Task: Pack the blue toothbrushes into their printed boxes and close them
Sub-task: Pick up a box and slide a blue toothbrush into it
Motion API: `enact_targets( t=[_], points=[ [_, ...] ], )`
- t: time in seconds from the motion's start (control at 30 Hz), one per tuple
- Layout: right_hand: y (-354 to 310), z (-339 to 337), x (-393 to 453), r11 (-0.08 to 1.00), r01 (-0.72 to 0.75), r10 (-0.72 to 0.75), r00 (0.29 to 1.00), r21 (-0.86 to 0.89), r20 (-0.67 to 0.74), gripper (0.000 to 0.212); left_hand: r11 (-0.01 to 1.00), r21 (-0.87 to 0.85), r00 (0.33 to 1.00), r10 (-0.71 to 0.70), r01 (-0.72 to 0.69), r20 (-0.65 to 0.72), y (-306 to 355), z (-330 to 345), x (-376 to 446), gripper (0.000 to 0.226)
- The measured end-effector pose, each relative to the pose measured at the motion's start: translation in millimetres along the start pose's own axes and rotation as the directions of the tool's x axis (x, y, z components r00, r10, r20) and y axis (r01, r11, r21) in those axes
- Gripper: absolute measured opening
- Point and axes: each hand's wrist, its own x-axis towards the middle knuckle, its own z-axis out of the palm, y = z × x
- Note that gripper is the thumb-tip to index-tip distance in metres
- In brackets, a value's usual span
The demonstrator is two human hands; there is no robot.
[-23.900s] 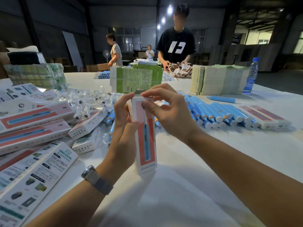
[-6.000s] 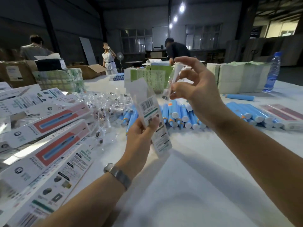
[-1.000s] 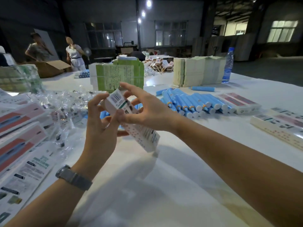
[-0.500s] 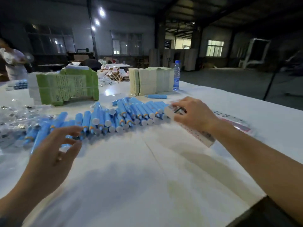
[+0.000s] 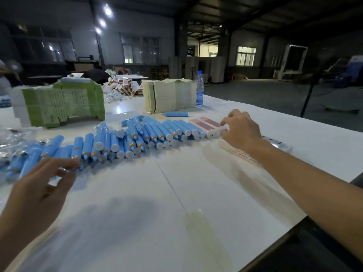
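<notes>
Right hand (image 5: pixel 240 130) fingers curled on end of printed box (image 5: pixel 235 152) lying flat on white table (image 5: pixel 176 203), beside two red-faced boxes (image 5: pixel 208 124), left hand (image 5: pixel 39 185) loose, holding nothing, blurred, near row of blue toothbrushes (image 5: pixel 125 140) mid-table

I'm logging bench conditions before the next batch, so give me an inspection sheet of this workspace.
Surface: white table, faint stain near its front edge.
Job's things: blue toothbrushes heaped in a row; printed boxes at its right end.
Clutter: green leaflet stack, pale leaflet stack, water bottle, clear wrappers.
Hands: right hand on a box; left hand hovers empty, blurred.
Cables: nothing seen.
Surroundings: dim warehouse, a stand on the floor.
</notes>
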Motion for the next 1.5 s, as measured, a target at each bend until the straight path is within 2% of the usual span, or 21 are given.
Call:
enact_targets(
  t=[0.07,0.17,0.23,0.3,0.37,0.5,0.6,0.67,0.73,0.77,0.8,0.9,1.0,1.03,1.07,1.17,1.27,1.33,1.43,1.5],
  points=[
    [-45.6,0.6,-8.5,0.979,0.082,-0.079,0.997,0.185,-0.026,0.023,1.0,0.008,1.0,0.007,-0.007,-0.014,7.8,-1.3,-1.2,0.024],
    [-124.2,-2.3,-26.3,0.854,0.234,-0.23,0.971,0.465,-0.065,0.017,1.0,0.0,1.0,0.007,-0.007,-0.013,29.6,-2.2,-4.7,0.021],
    [-178.7,-3.5,-38.0,0.746,0.353,-0.351,0.929,0.565,-0.117,0.019,1.0,0.019,1.0,0.009,-0.009,-0.01,39.9,-3.9,-5.8,0.019],
    [-226.6,-4.9,-46.6,0.652,0.426,-0.429,0.889,0.627,-0.159,0.019,0.997,0.074,0.999,0.034,-0.032,-0.021,47.3,-1.1,-3.5,0.033],
    [-273.7,-6.3,-55.6,0.54,0.435,-0.452,0.872,0.72,-0.189,0.017,0.989,0.147,0.999,0.021,-0.015,-0.039,50.8,-2.7,-3.5,0.038],
    [-327.4,4.5,-81.2,0.349,0.362,-0.387,0.896,0.865,-0.219,0.015,0.923,0.382,0.998,-0.04,0.054,-0.044,51.4,-20.3,0.0,0.023],
    [-334.6,25.7,-97.7,0.31,0.357,-0.415,0.885,0.881,-0.213,0.014,0.809,0.564,0.986,-0.158,0.165,-0.062,45.3,-48.8,7.3,0.026],
    [-335.7,29.2,-99.9,0.275,0.355,-0.41,0.884,0.894,-0.225,0.016,0.618,0.731,0.941,-0.324,0.288,-0.097,42.4,-70.0,13.0,0.034],
    [-337.3,25.5,-99.3,0.217,0.337,-0.393,0.889,0.916,-0.234,0.019,0.402,0.846,0.851,-0.514,0.349,-0.107,42.4,-89.3,16.4,0.042],
    [-337.3,24.9,-100.8,0.203,0.33,-0.399,0.888,0.922,-0.229,0.018,0.349,0.865,0.804,-0.586,0.362,-0.099,42.9,-97.3,16.9,0.046],
    [-336.2,26.2,-102.0,0.203,0.326,-0.411,0.884,0.923,-0.222,0.017,0.319,0.871,0.77,-0.63,0.373,-0.099,42.7,-104.3,17.5,0.048],
    [-332.1,35.0,-105.0,0.214,0.327,-0.448,0.87,0.92,-0.205,0.015,0.236,0.869,0.733,-0.653,0.435,-0.19,42.5,-127.1,18.5,0.049],
    [-332.8,40.0,-103.9,0.194,0.328,-0.441,0.871,0.924,-0.216,0.015,0.12,0.873,0.625,-0.744,0.473,-0.236,39.0,-140.2,12.5,0.045],
    [-333.9,40.9,-103.9,0.189,0.329,-0.444,0.869,0.925,-0.219,0.015,0.082,0.888,0.606,-0.758,0.452,-0.239,36.9,-141.5,10.3,0.046],
    [-334.4,42.1,-104.6,0.185,0.332,-0.452,0.865,0.925,-0.22,0.016,0.074,0.897,0.617,-0.75,0.435,-0.238,34.2,-142.4,9.7,0.045],
    [-334.8,44.7,-106.4,0.177,0.347,-0.471,0.851,0.921,-0.231,0.018,0.158,0.895,0.715,-0.665,0.418,-0.216,30.9,-139.3,12.7,0.044],
    [-333.9,44.9,-105.2,0.16,0.339,-0.467,0.853,0.927,-0.232,0.019,0.21,0.885,0.766,-0.606,0.415,-0.215,37.1,-131.7,15.9,0.053],
    [-334.5,42.6,-104.1,0.131,0.32,-0.454,0.861,0.938,-0.23,0.016,0.281,0.866,0.832,-0.503,0.414,-0.235,47.9,-125.8,22.1,0.057],
    [-336.8,34.7,-102.5,0.064,0.276,-0.426,0.877,0.959,-0.223,0.02,0.528,0.8,0.958,-0.176,0.286,-0.227,72.1,-110.4,38.8,0.066],
    [-338.2,26.4,-101.3,-0.03,0.207,-0.407,0.891,0.978,-0.201,0.025,0.727,0.67,0.964,0.044,0.15,-0.264,89.2,-93.0,47.1,0.064]
  ],
)
